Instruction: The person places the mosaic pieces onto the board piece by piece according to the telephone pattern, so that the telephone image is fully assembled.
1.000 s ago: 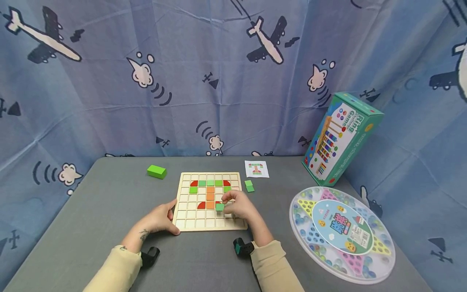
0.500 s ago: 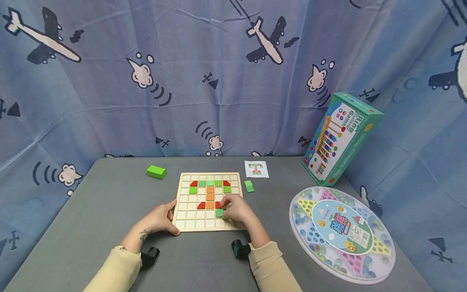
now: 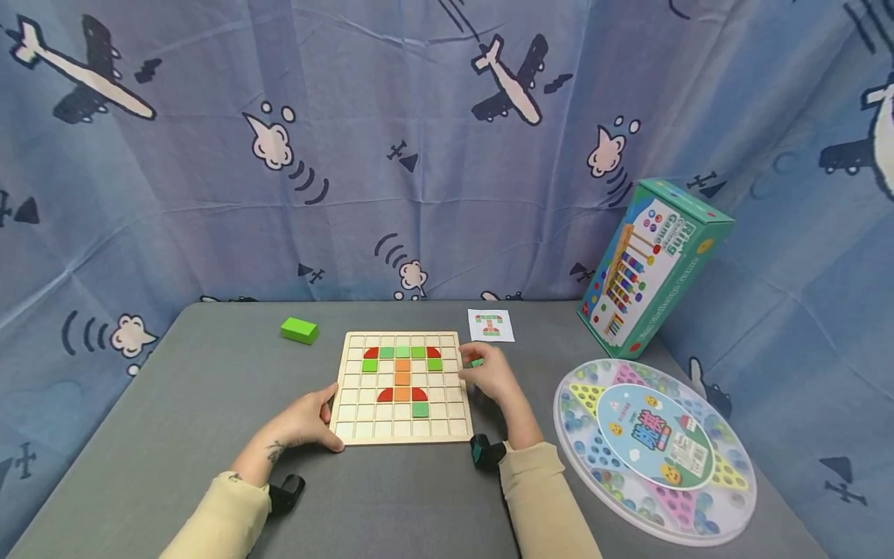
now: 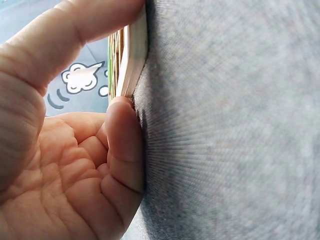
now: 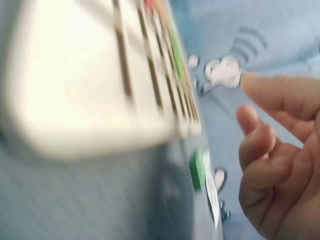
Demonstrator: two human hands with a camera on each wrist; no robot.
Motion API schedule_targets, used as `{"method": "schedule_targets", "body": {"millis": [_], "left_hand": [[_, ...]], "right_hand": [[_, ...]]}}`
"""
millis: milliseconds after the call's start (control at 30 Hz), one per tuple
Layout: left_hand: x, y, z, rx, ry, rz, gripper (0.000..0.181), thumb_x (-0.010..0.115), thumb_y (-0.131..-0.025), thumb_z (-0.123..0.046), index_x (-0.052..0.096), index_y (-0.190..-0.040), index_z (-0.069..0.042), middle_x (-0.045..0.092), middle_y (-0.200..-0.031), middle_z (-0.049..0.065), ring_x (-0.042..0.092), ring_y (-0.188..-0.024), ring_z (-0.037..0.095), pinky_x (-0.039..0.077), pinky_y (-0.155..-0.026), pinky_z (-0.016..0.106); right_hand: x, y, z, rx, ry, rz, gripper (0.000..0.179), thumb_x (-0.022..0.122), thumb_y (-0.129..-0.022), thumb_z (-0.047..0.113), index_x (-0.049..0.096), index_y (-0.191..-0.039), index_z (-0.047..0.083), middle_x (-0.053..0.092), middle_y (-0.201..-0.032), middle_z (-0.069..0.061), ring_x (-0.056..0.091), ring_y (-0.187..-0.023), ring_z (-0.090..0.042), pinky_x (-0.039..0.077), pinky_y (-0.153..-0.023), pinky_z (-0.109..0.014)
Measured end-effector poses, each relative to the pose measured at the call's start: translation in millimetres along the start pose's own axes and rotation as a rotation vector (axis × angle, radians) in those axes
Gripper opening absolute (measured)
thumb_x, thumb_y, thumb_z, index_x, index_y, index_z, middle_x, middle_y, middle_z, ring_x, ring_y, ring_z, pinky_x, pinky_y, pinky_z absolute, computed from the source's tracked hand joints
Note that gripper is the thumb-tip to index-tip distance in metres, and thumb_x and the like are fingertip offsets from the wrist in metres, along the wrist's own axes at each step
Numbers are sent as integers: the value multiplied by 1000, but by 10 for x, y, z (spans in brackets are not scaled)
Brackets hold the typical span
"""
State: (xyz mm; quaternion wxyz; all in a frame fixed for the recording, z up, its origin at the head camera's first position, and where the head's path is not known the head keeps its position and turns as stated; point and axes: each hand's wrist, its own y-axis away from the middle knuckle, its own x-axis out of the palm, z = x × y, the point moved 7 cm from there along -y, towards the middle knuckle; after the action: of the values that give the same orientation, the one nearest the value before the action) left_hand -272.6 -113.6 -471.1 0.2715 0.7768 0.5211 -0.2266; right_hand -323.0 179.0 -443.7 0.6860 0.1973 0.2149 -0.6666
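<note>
My left hand point(image 3: 307, 419) holds the left edge of a wooden grid board point(image 3: 356, 427), thumb by the near corner; in the left wrist view, a curled finger point(image 4: 125, 140) presses against the board's edge point(image 4: 134, 65). Red quarter-round, green and orange pieces sit in its cells, among them a green block point(image 3: 420, 409) below the right red piece point(image 3: 419, 394). Just off the board's right edge, my right hand point(image 3: 492, 373) reaches over a green block point(image 3: 477, 362), mostly covered by the fingers. In the right wrist view the thumb and fingers stand apart, holding nothing, above the green block point(image 5: 197, 170).
A pattern card point(image 3: 491, 325) lies behind the right hand. A bright green long block point(image 3: 299, 330) is at the back left. On the right lie a round marble game board point(image 3: 656, 450) and a tilted green game box point(image 3: 656, 268). A patterned curtain point(image 3: 447, 155) hangs behind.
My right hand has set the green block into a cell below the red piece and let go. It has then moved right and back, off the board. The left hand has stayed put.
</note>
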Motion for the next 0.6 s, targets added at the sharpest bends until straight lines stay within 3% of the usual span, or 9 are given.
{"method": "schedule_targets", "body": {"millis": [267, 433, 600], "left_hand": [[11, -8, 32, 18, 9, 14, 109, 85, -51, -2, 25, -141, 11, 48, -71, 8, 43, -62, 17, 35, -54, 26], [6, -7, 18, 14, 4, 5, 109, 85, -50, -2, 26, -141, 11, 48, -72, 8, 43, -62, 16, 35, -54, 26], [-3, -4, 12, 11, 5, 1, 109, 85, -50, -2, 26, -141, 10, 48, -72, 8, 43, -62, 16, 35, -54, 26]], "right_hand": [[-222, -176, -203, 102, 349, 29, 42, 71, -73, 3, 66, -114, 9, 64, -108, -15, 59, -96, -30, 46, -79, -43], [-203, -216, -248, 133, 480, 43, 37, 72, -73, 8, 69, -110, 15, 65, -112, -11, 59, -99, -29, 45, -82, -46], [-185, -232, -274, 146, 534, 44, 33, 72, -73, 10, 70, -105, 16, 64, -113, -8, 59, -98, -29, 45, -79, -47]]}}
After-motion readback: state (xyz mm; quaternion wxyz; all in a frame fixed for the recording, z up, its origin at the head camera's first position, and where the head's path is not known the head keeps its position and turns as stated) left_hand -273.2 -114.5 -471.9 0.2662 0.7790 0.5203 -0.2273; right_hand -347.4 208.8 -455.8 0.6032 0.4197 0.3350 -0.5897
